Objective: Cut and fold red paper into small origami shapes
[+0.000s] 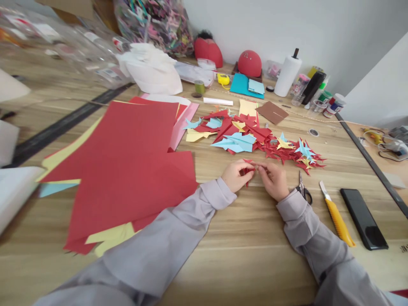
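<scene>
Both hands are at work over the middle of the bench (242,259). The left hand (236,175) is closed around a small red folded paper (247,171), its fingers curled about the piece. The right hand (273,180) pinches the far end of the same piece between thumb and forefinger, the fingertips of the two hands close together. The piece is held just on the near side of a heap of folded paper shapes (228,127), mostly red, with light blue and yellow ones among them; the heap runs in a band towards the bench's right edge.

Large red sheets (130,170) lie overlapping on the left part of the bench, with yellow sheets (76,146) showing from beneath; the left sleeve (165,238) passes over their near right portion. Scissors (305,192) lie just beside the right cuff. Further right, a yellow-handled cutter (339,221) lies with its blade towards the far edge, and a black phone (363,217) lies flat beside it.

Towards the far edge are a brown paper square (272,112), a yellow tape measure (223,79), teal paper (241,84) and an upright white roll (287,77).
</scene>
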A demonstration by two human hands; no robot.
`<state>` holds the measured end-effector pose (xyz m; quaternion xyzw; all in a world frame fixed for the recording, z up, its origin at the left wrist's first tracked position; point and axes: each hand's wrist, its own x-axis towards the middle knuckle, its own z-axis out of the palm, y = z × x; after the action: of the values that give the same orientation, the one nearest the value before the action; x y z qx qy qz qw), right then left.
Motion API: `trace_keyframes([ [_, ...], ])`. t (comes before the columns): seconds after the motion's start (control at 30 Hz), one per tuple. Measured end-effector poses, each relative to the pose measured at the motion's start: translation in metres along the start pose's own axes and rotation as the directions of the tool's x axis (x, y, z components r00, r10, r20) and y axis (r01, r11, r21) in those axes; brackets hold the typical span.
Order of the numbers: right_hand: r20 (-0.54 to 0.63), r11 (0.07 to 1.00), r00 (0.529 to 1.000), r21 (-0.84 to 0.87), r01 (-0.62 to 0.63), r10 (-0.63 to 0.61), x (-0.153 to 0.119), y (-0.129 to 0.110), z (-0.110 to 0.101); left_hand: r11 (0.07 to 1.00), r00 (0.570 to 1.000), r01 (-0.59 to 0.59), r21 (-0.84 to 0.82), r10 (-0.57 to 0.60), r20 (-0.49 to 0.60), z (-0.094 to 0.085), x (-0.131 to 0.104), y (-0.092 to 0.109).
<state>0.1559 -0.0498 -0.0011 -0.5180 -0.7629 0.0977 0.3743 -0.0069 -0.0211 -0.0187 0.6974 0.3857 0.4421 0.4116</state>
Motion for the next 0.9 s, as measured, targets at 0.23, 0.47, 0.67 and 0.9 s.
trace_keyframes([
  [0.23, 0.028, 0.998, 0.999, 0.065, 0.021, -0.023, 0.0019, 0.0026, 0.0022, 0.991, 0.996, -0.086, 0.103, 0.086, 0.008, -0.0001, -0.0006, -0.0005],
  [0.47, 0.040, 0.998, 0.997, 0.033, 0.062, -0.063, 0.0016, 0.0032, 0.0042, 0.973, 0.991, -0.136, 0.189, 0.132, 0.030, 0.0004, -0.0016, -0.0006],
  [0.67, 0.026, 0.995, 1.000, 0.101, -0.011, 0.009, 0.0017, 0.0071, 0.0082, 0.956, 0.985, -0.174, 0.235, 0.173, 0.028, 0.0008, -0.0023, 0.0008],
  [0.9, 0.104, 0.980, 0.994, 0.195, -0.038, 0.017, 0.0039, 0.0077, 0.0076, 0.948, 0.979, -0.197, 0.252, 0.205, -0.006, -0.0001, -0.0020, 0.0015],
])
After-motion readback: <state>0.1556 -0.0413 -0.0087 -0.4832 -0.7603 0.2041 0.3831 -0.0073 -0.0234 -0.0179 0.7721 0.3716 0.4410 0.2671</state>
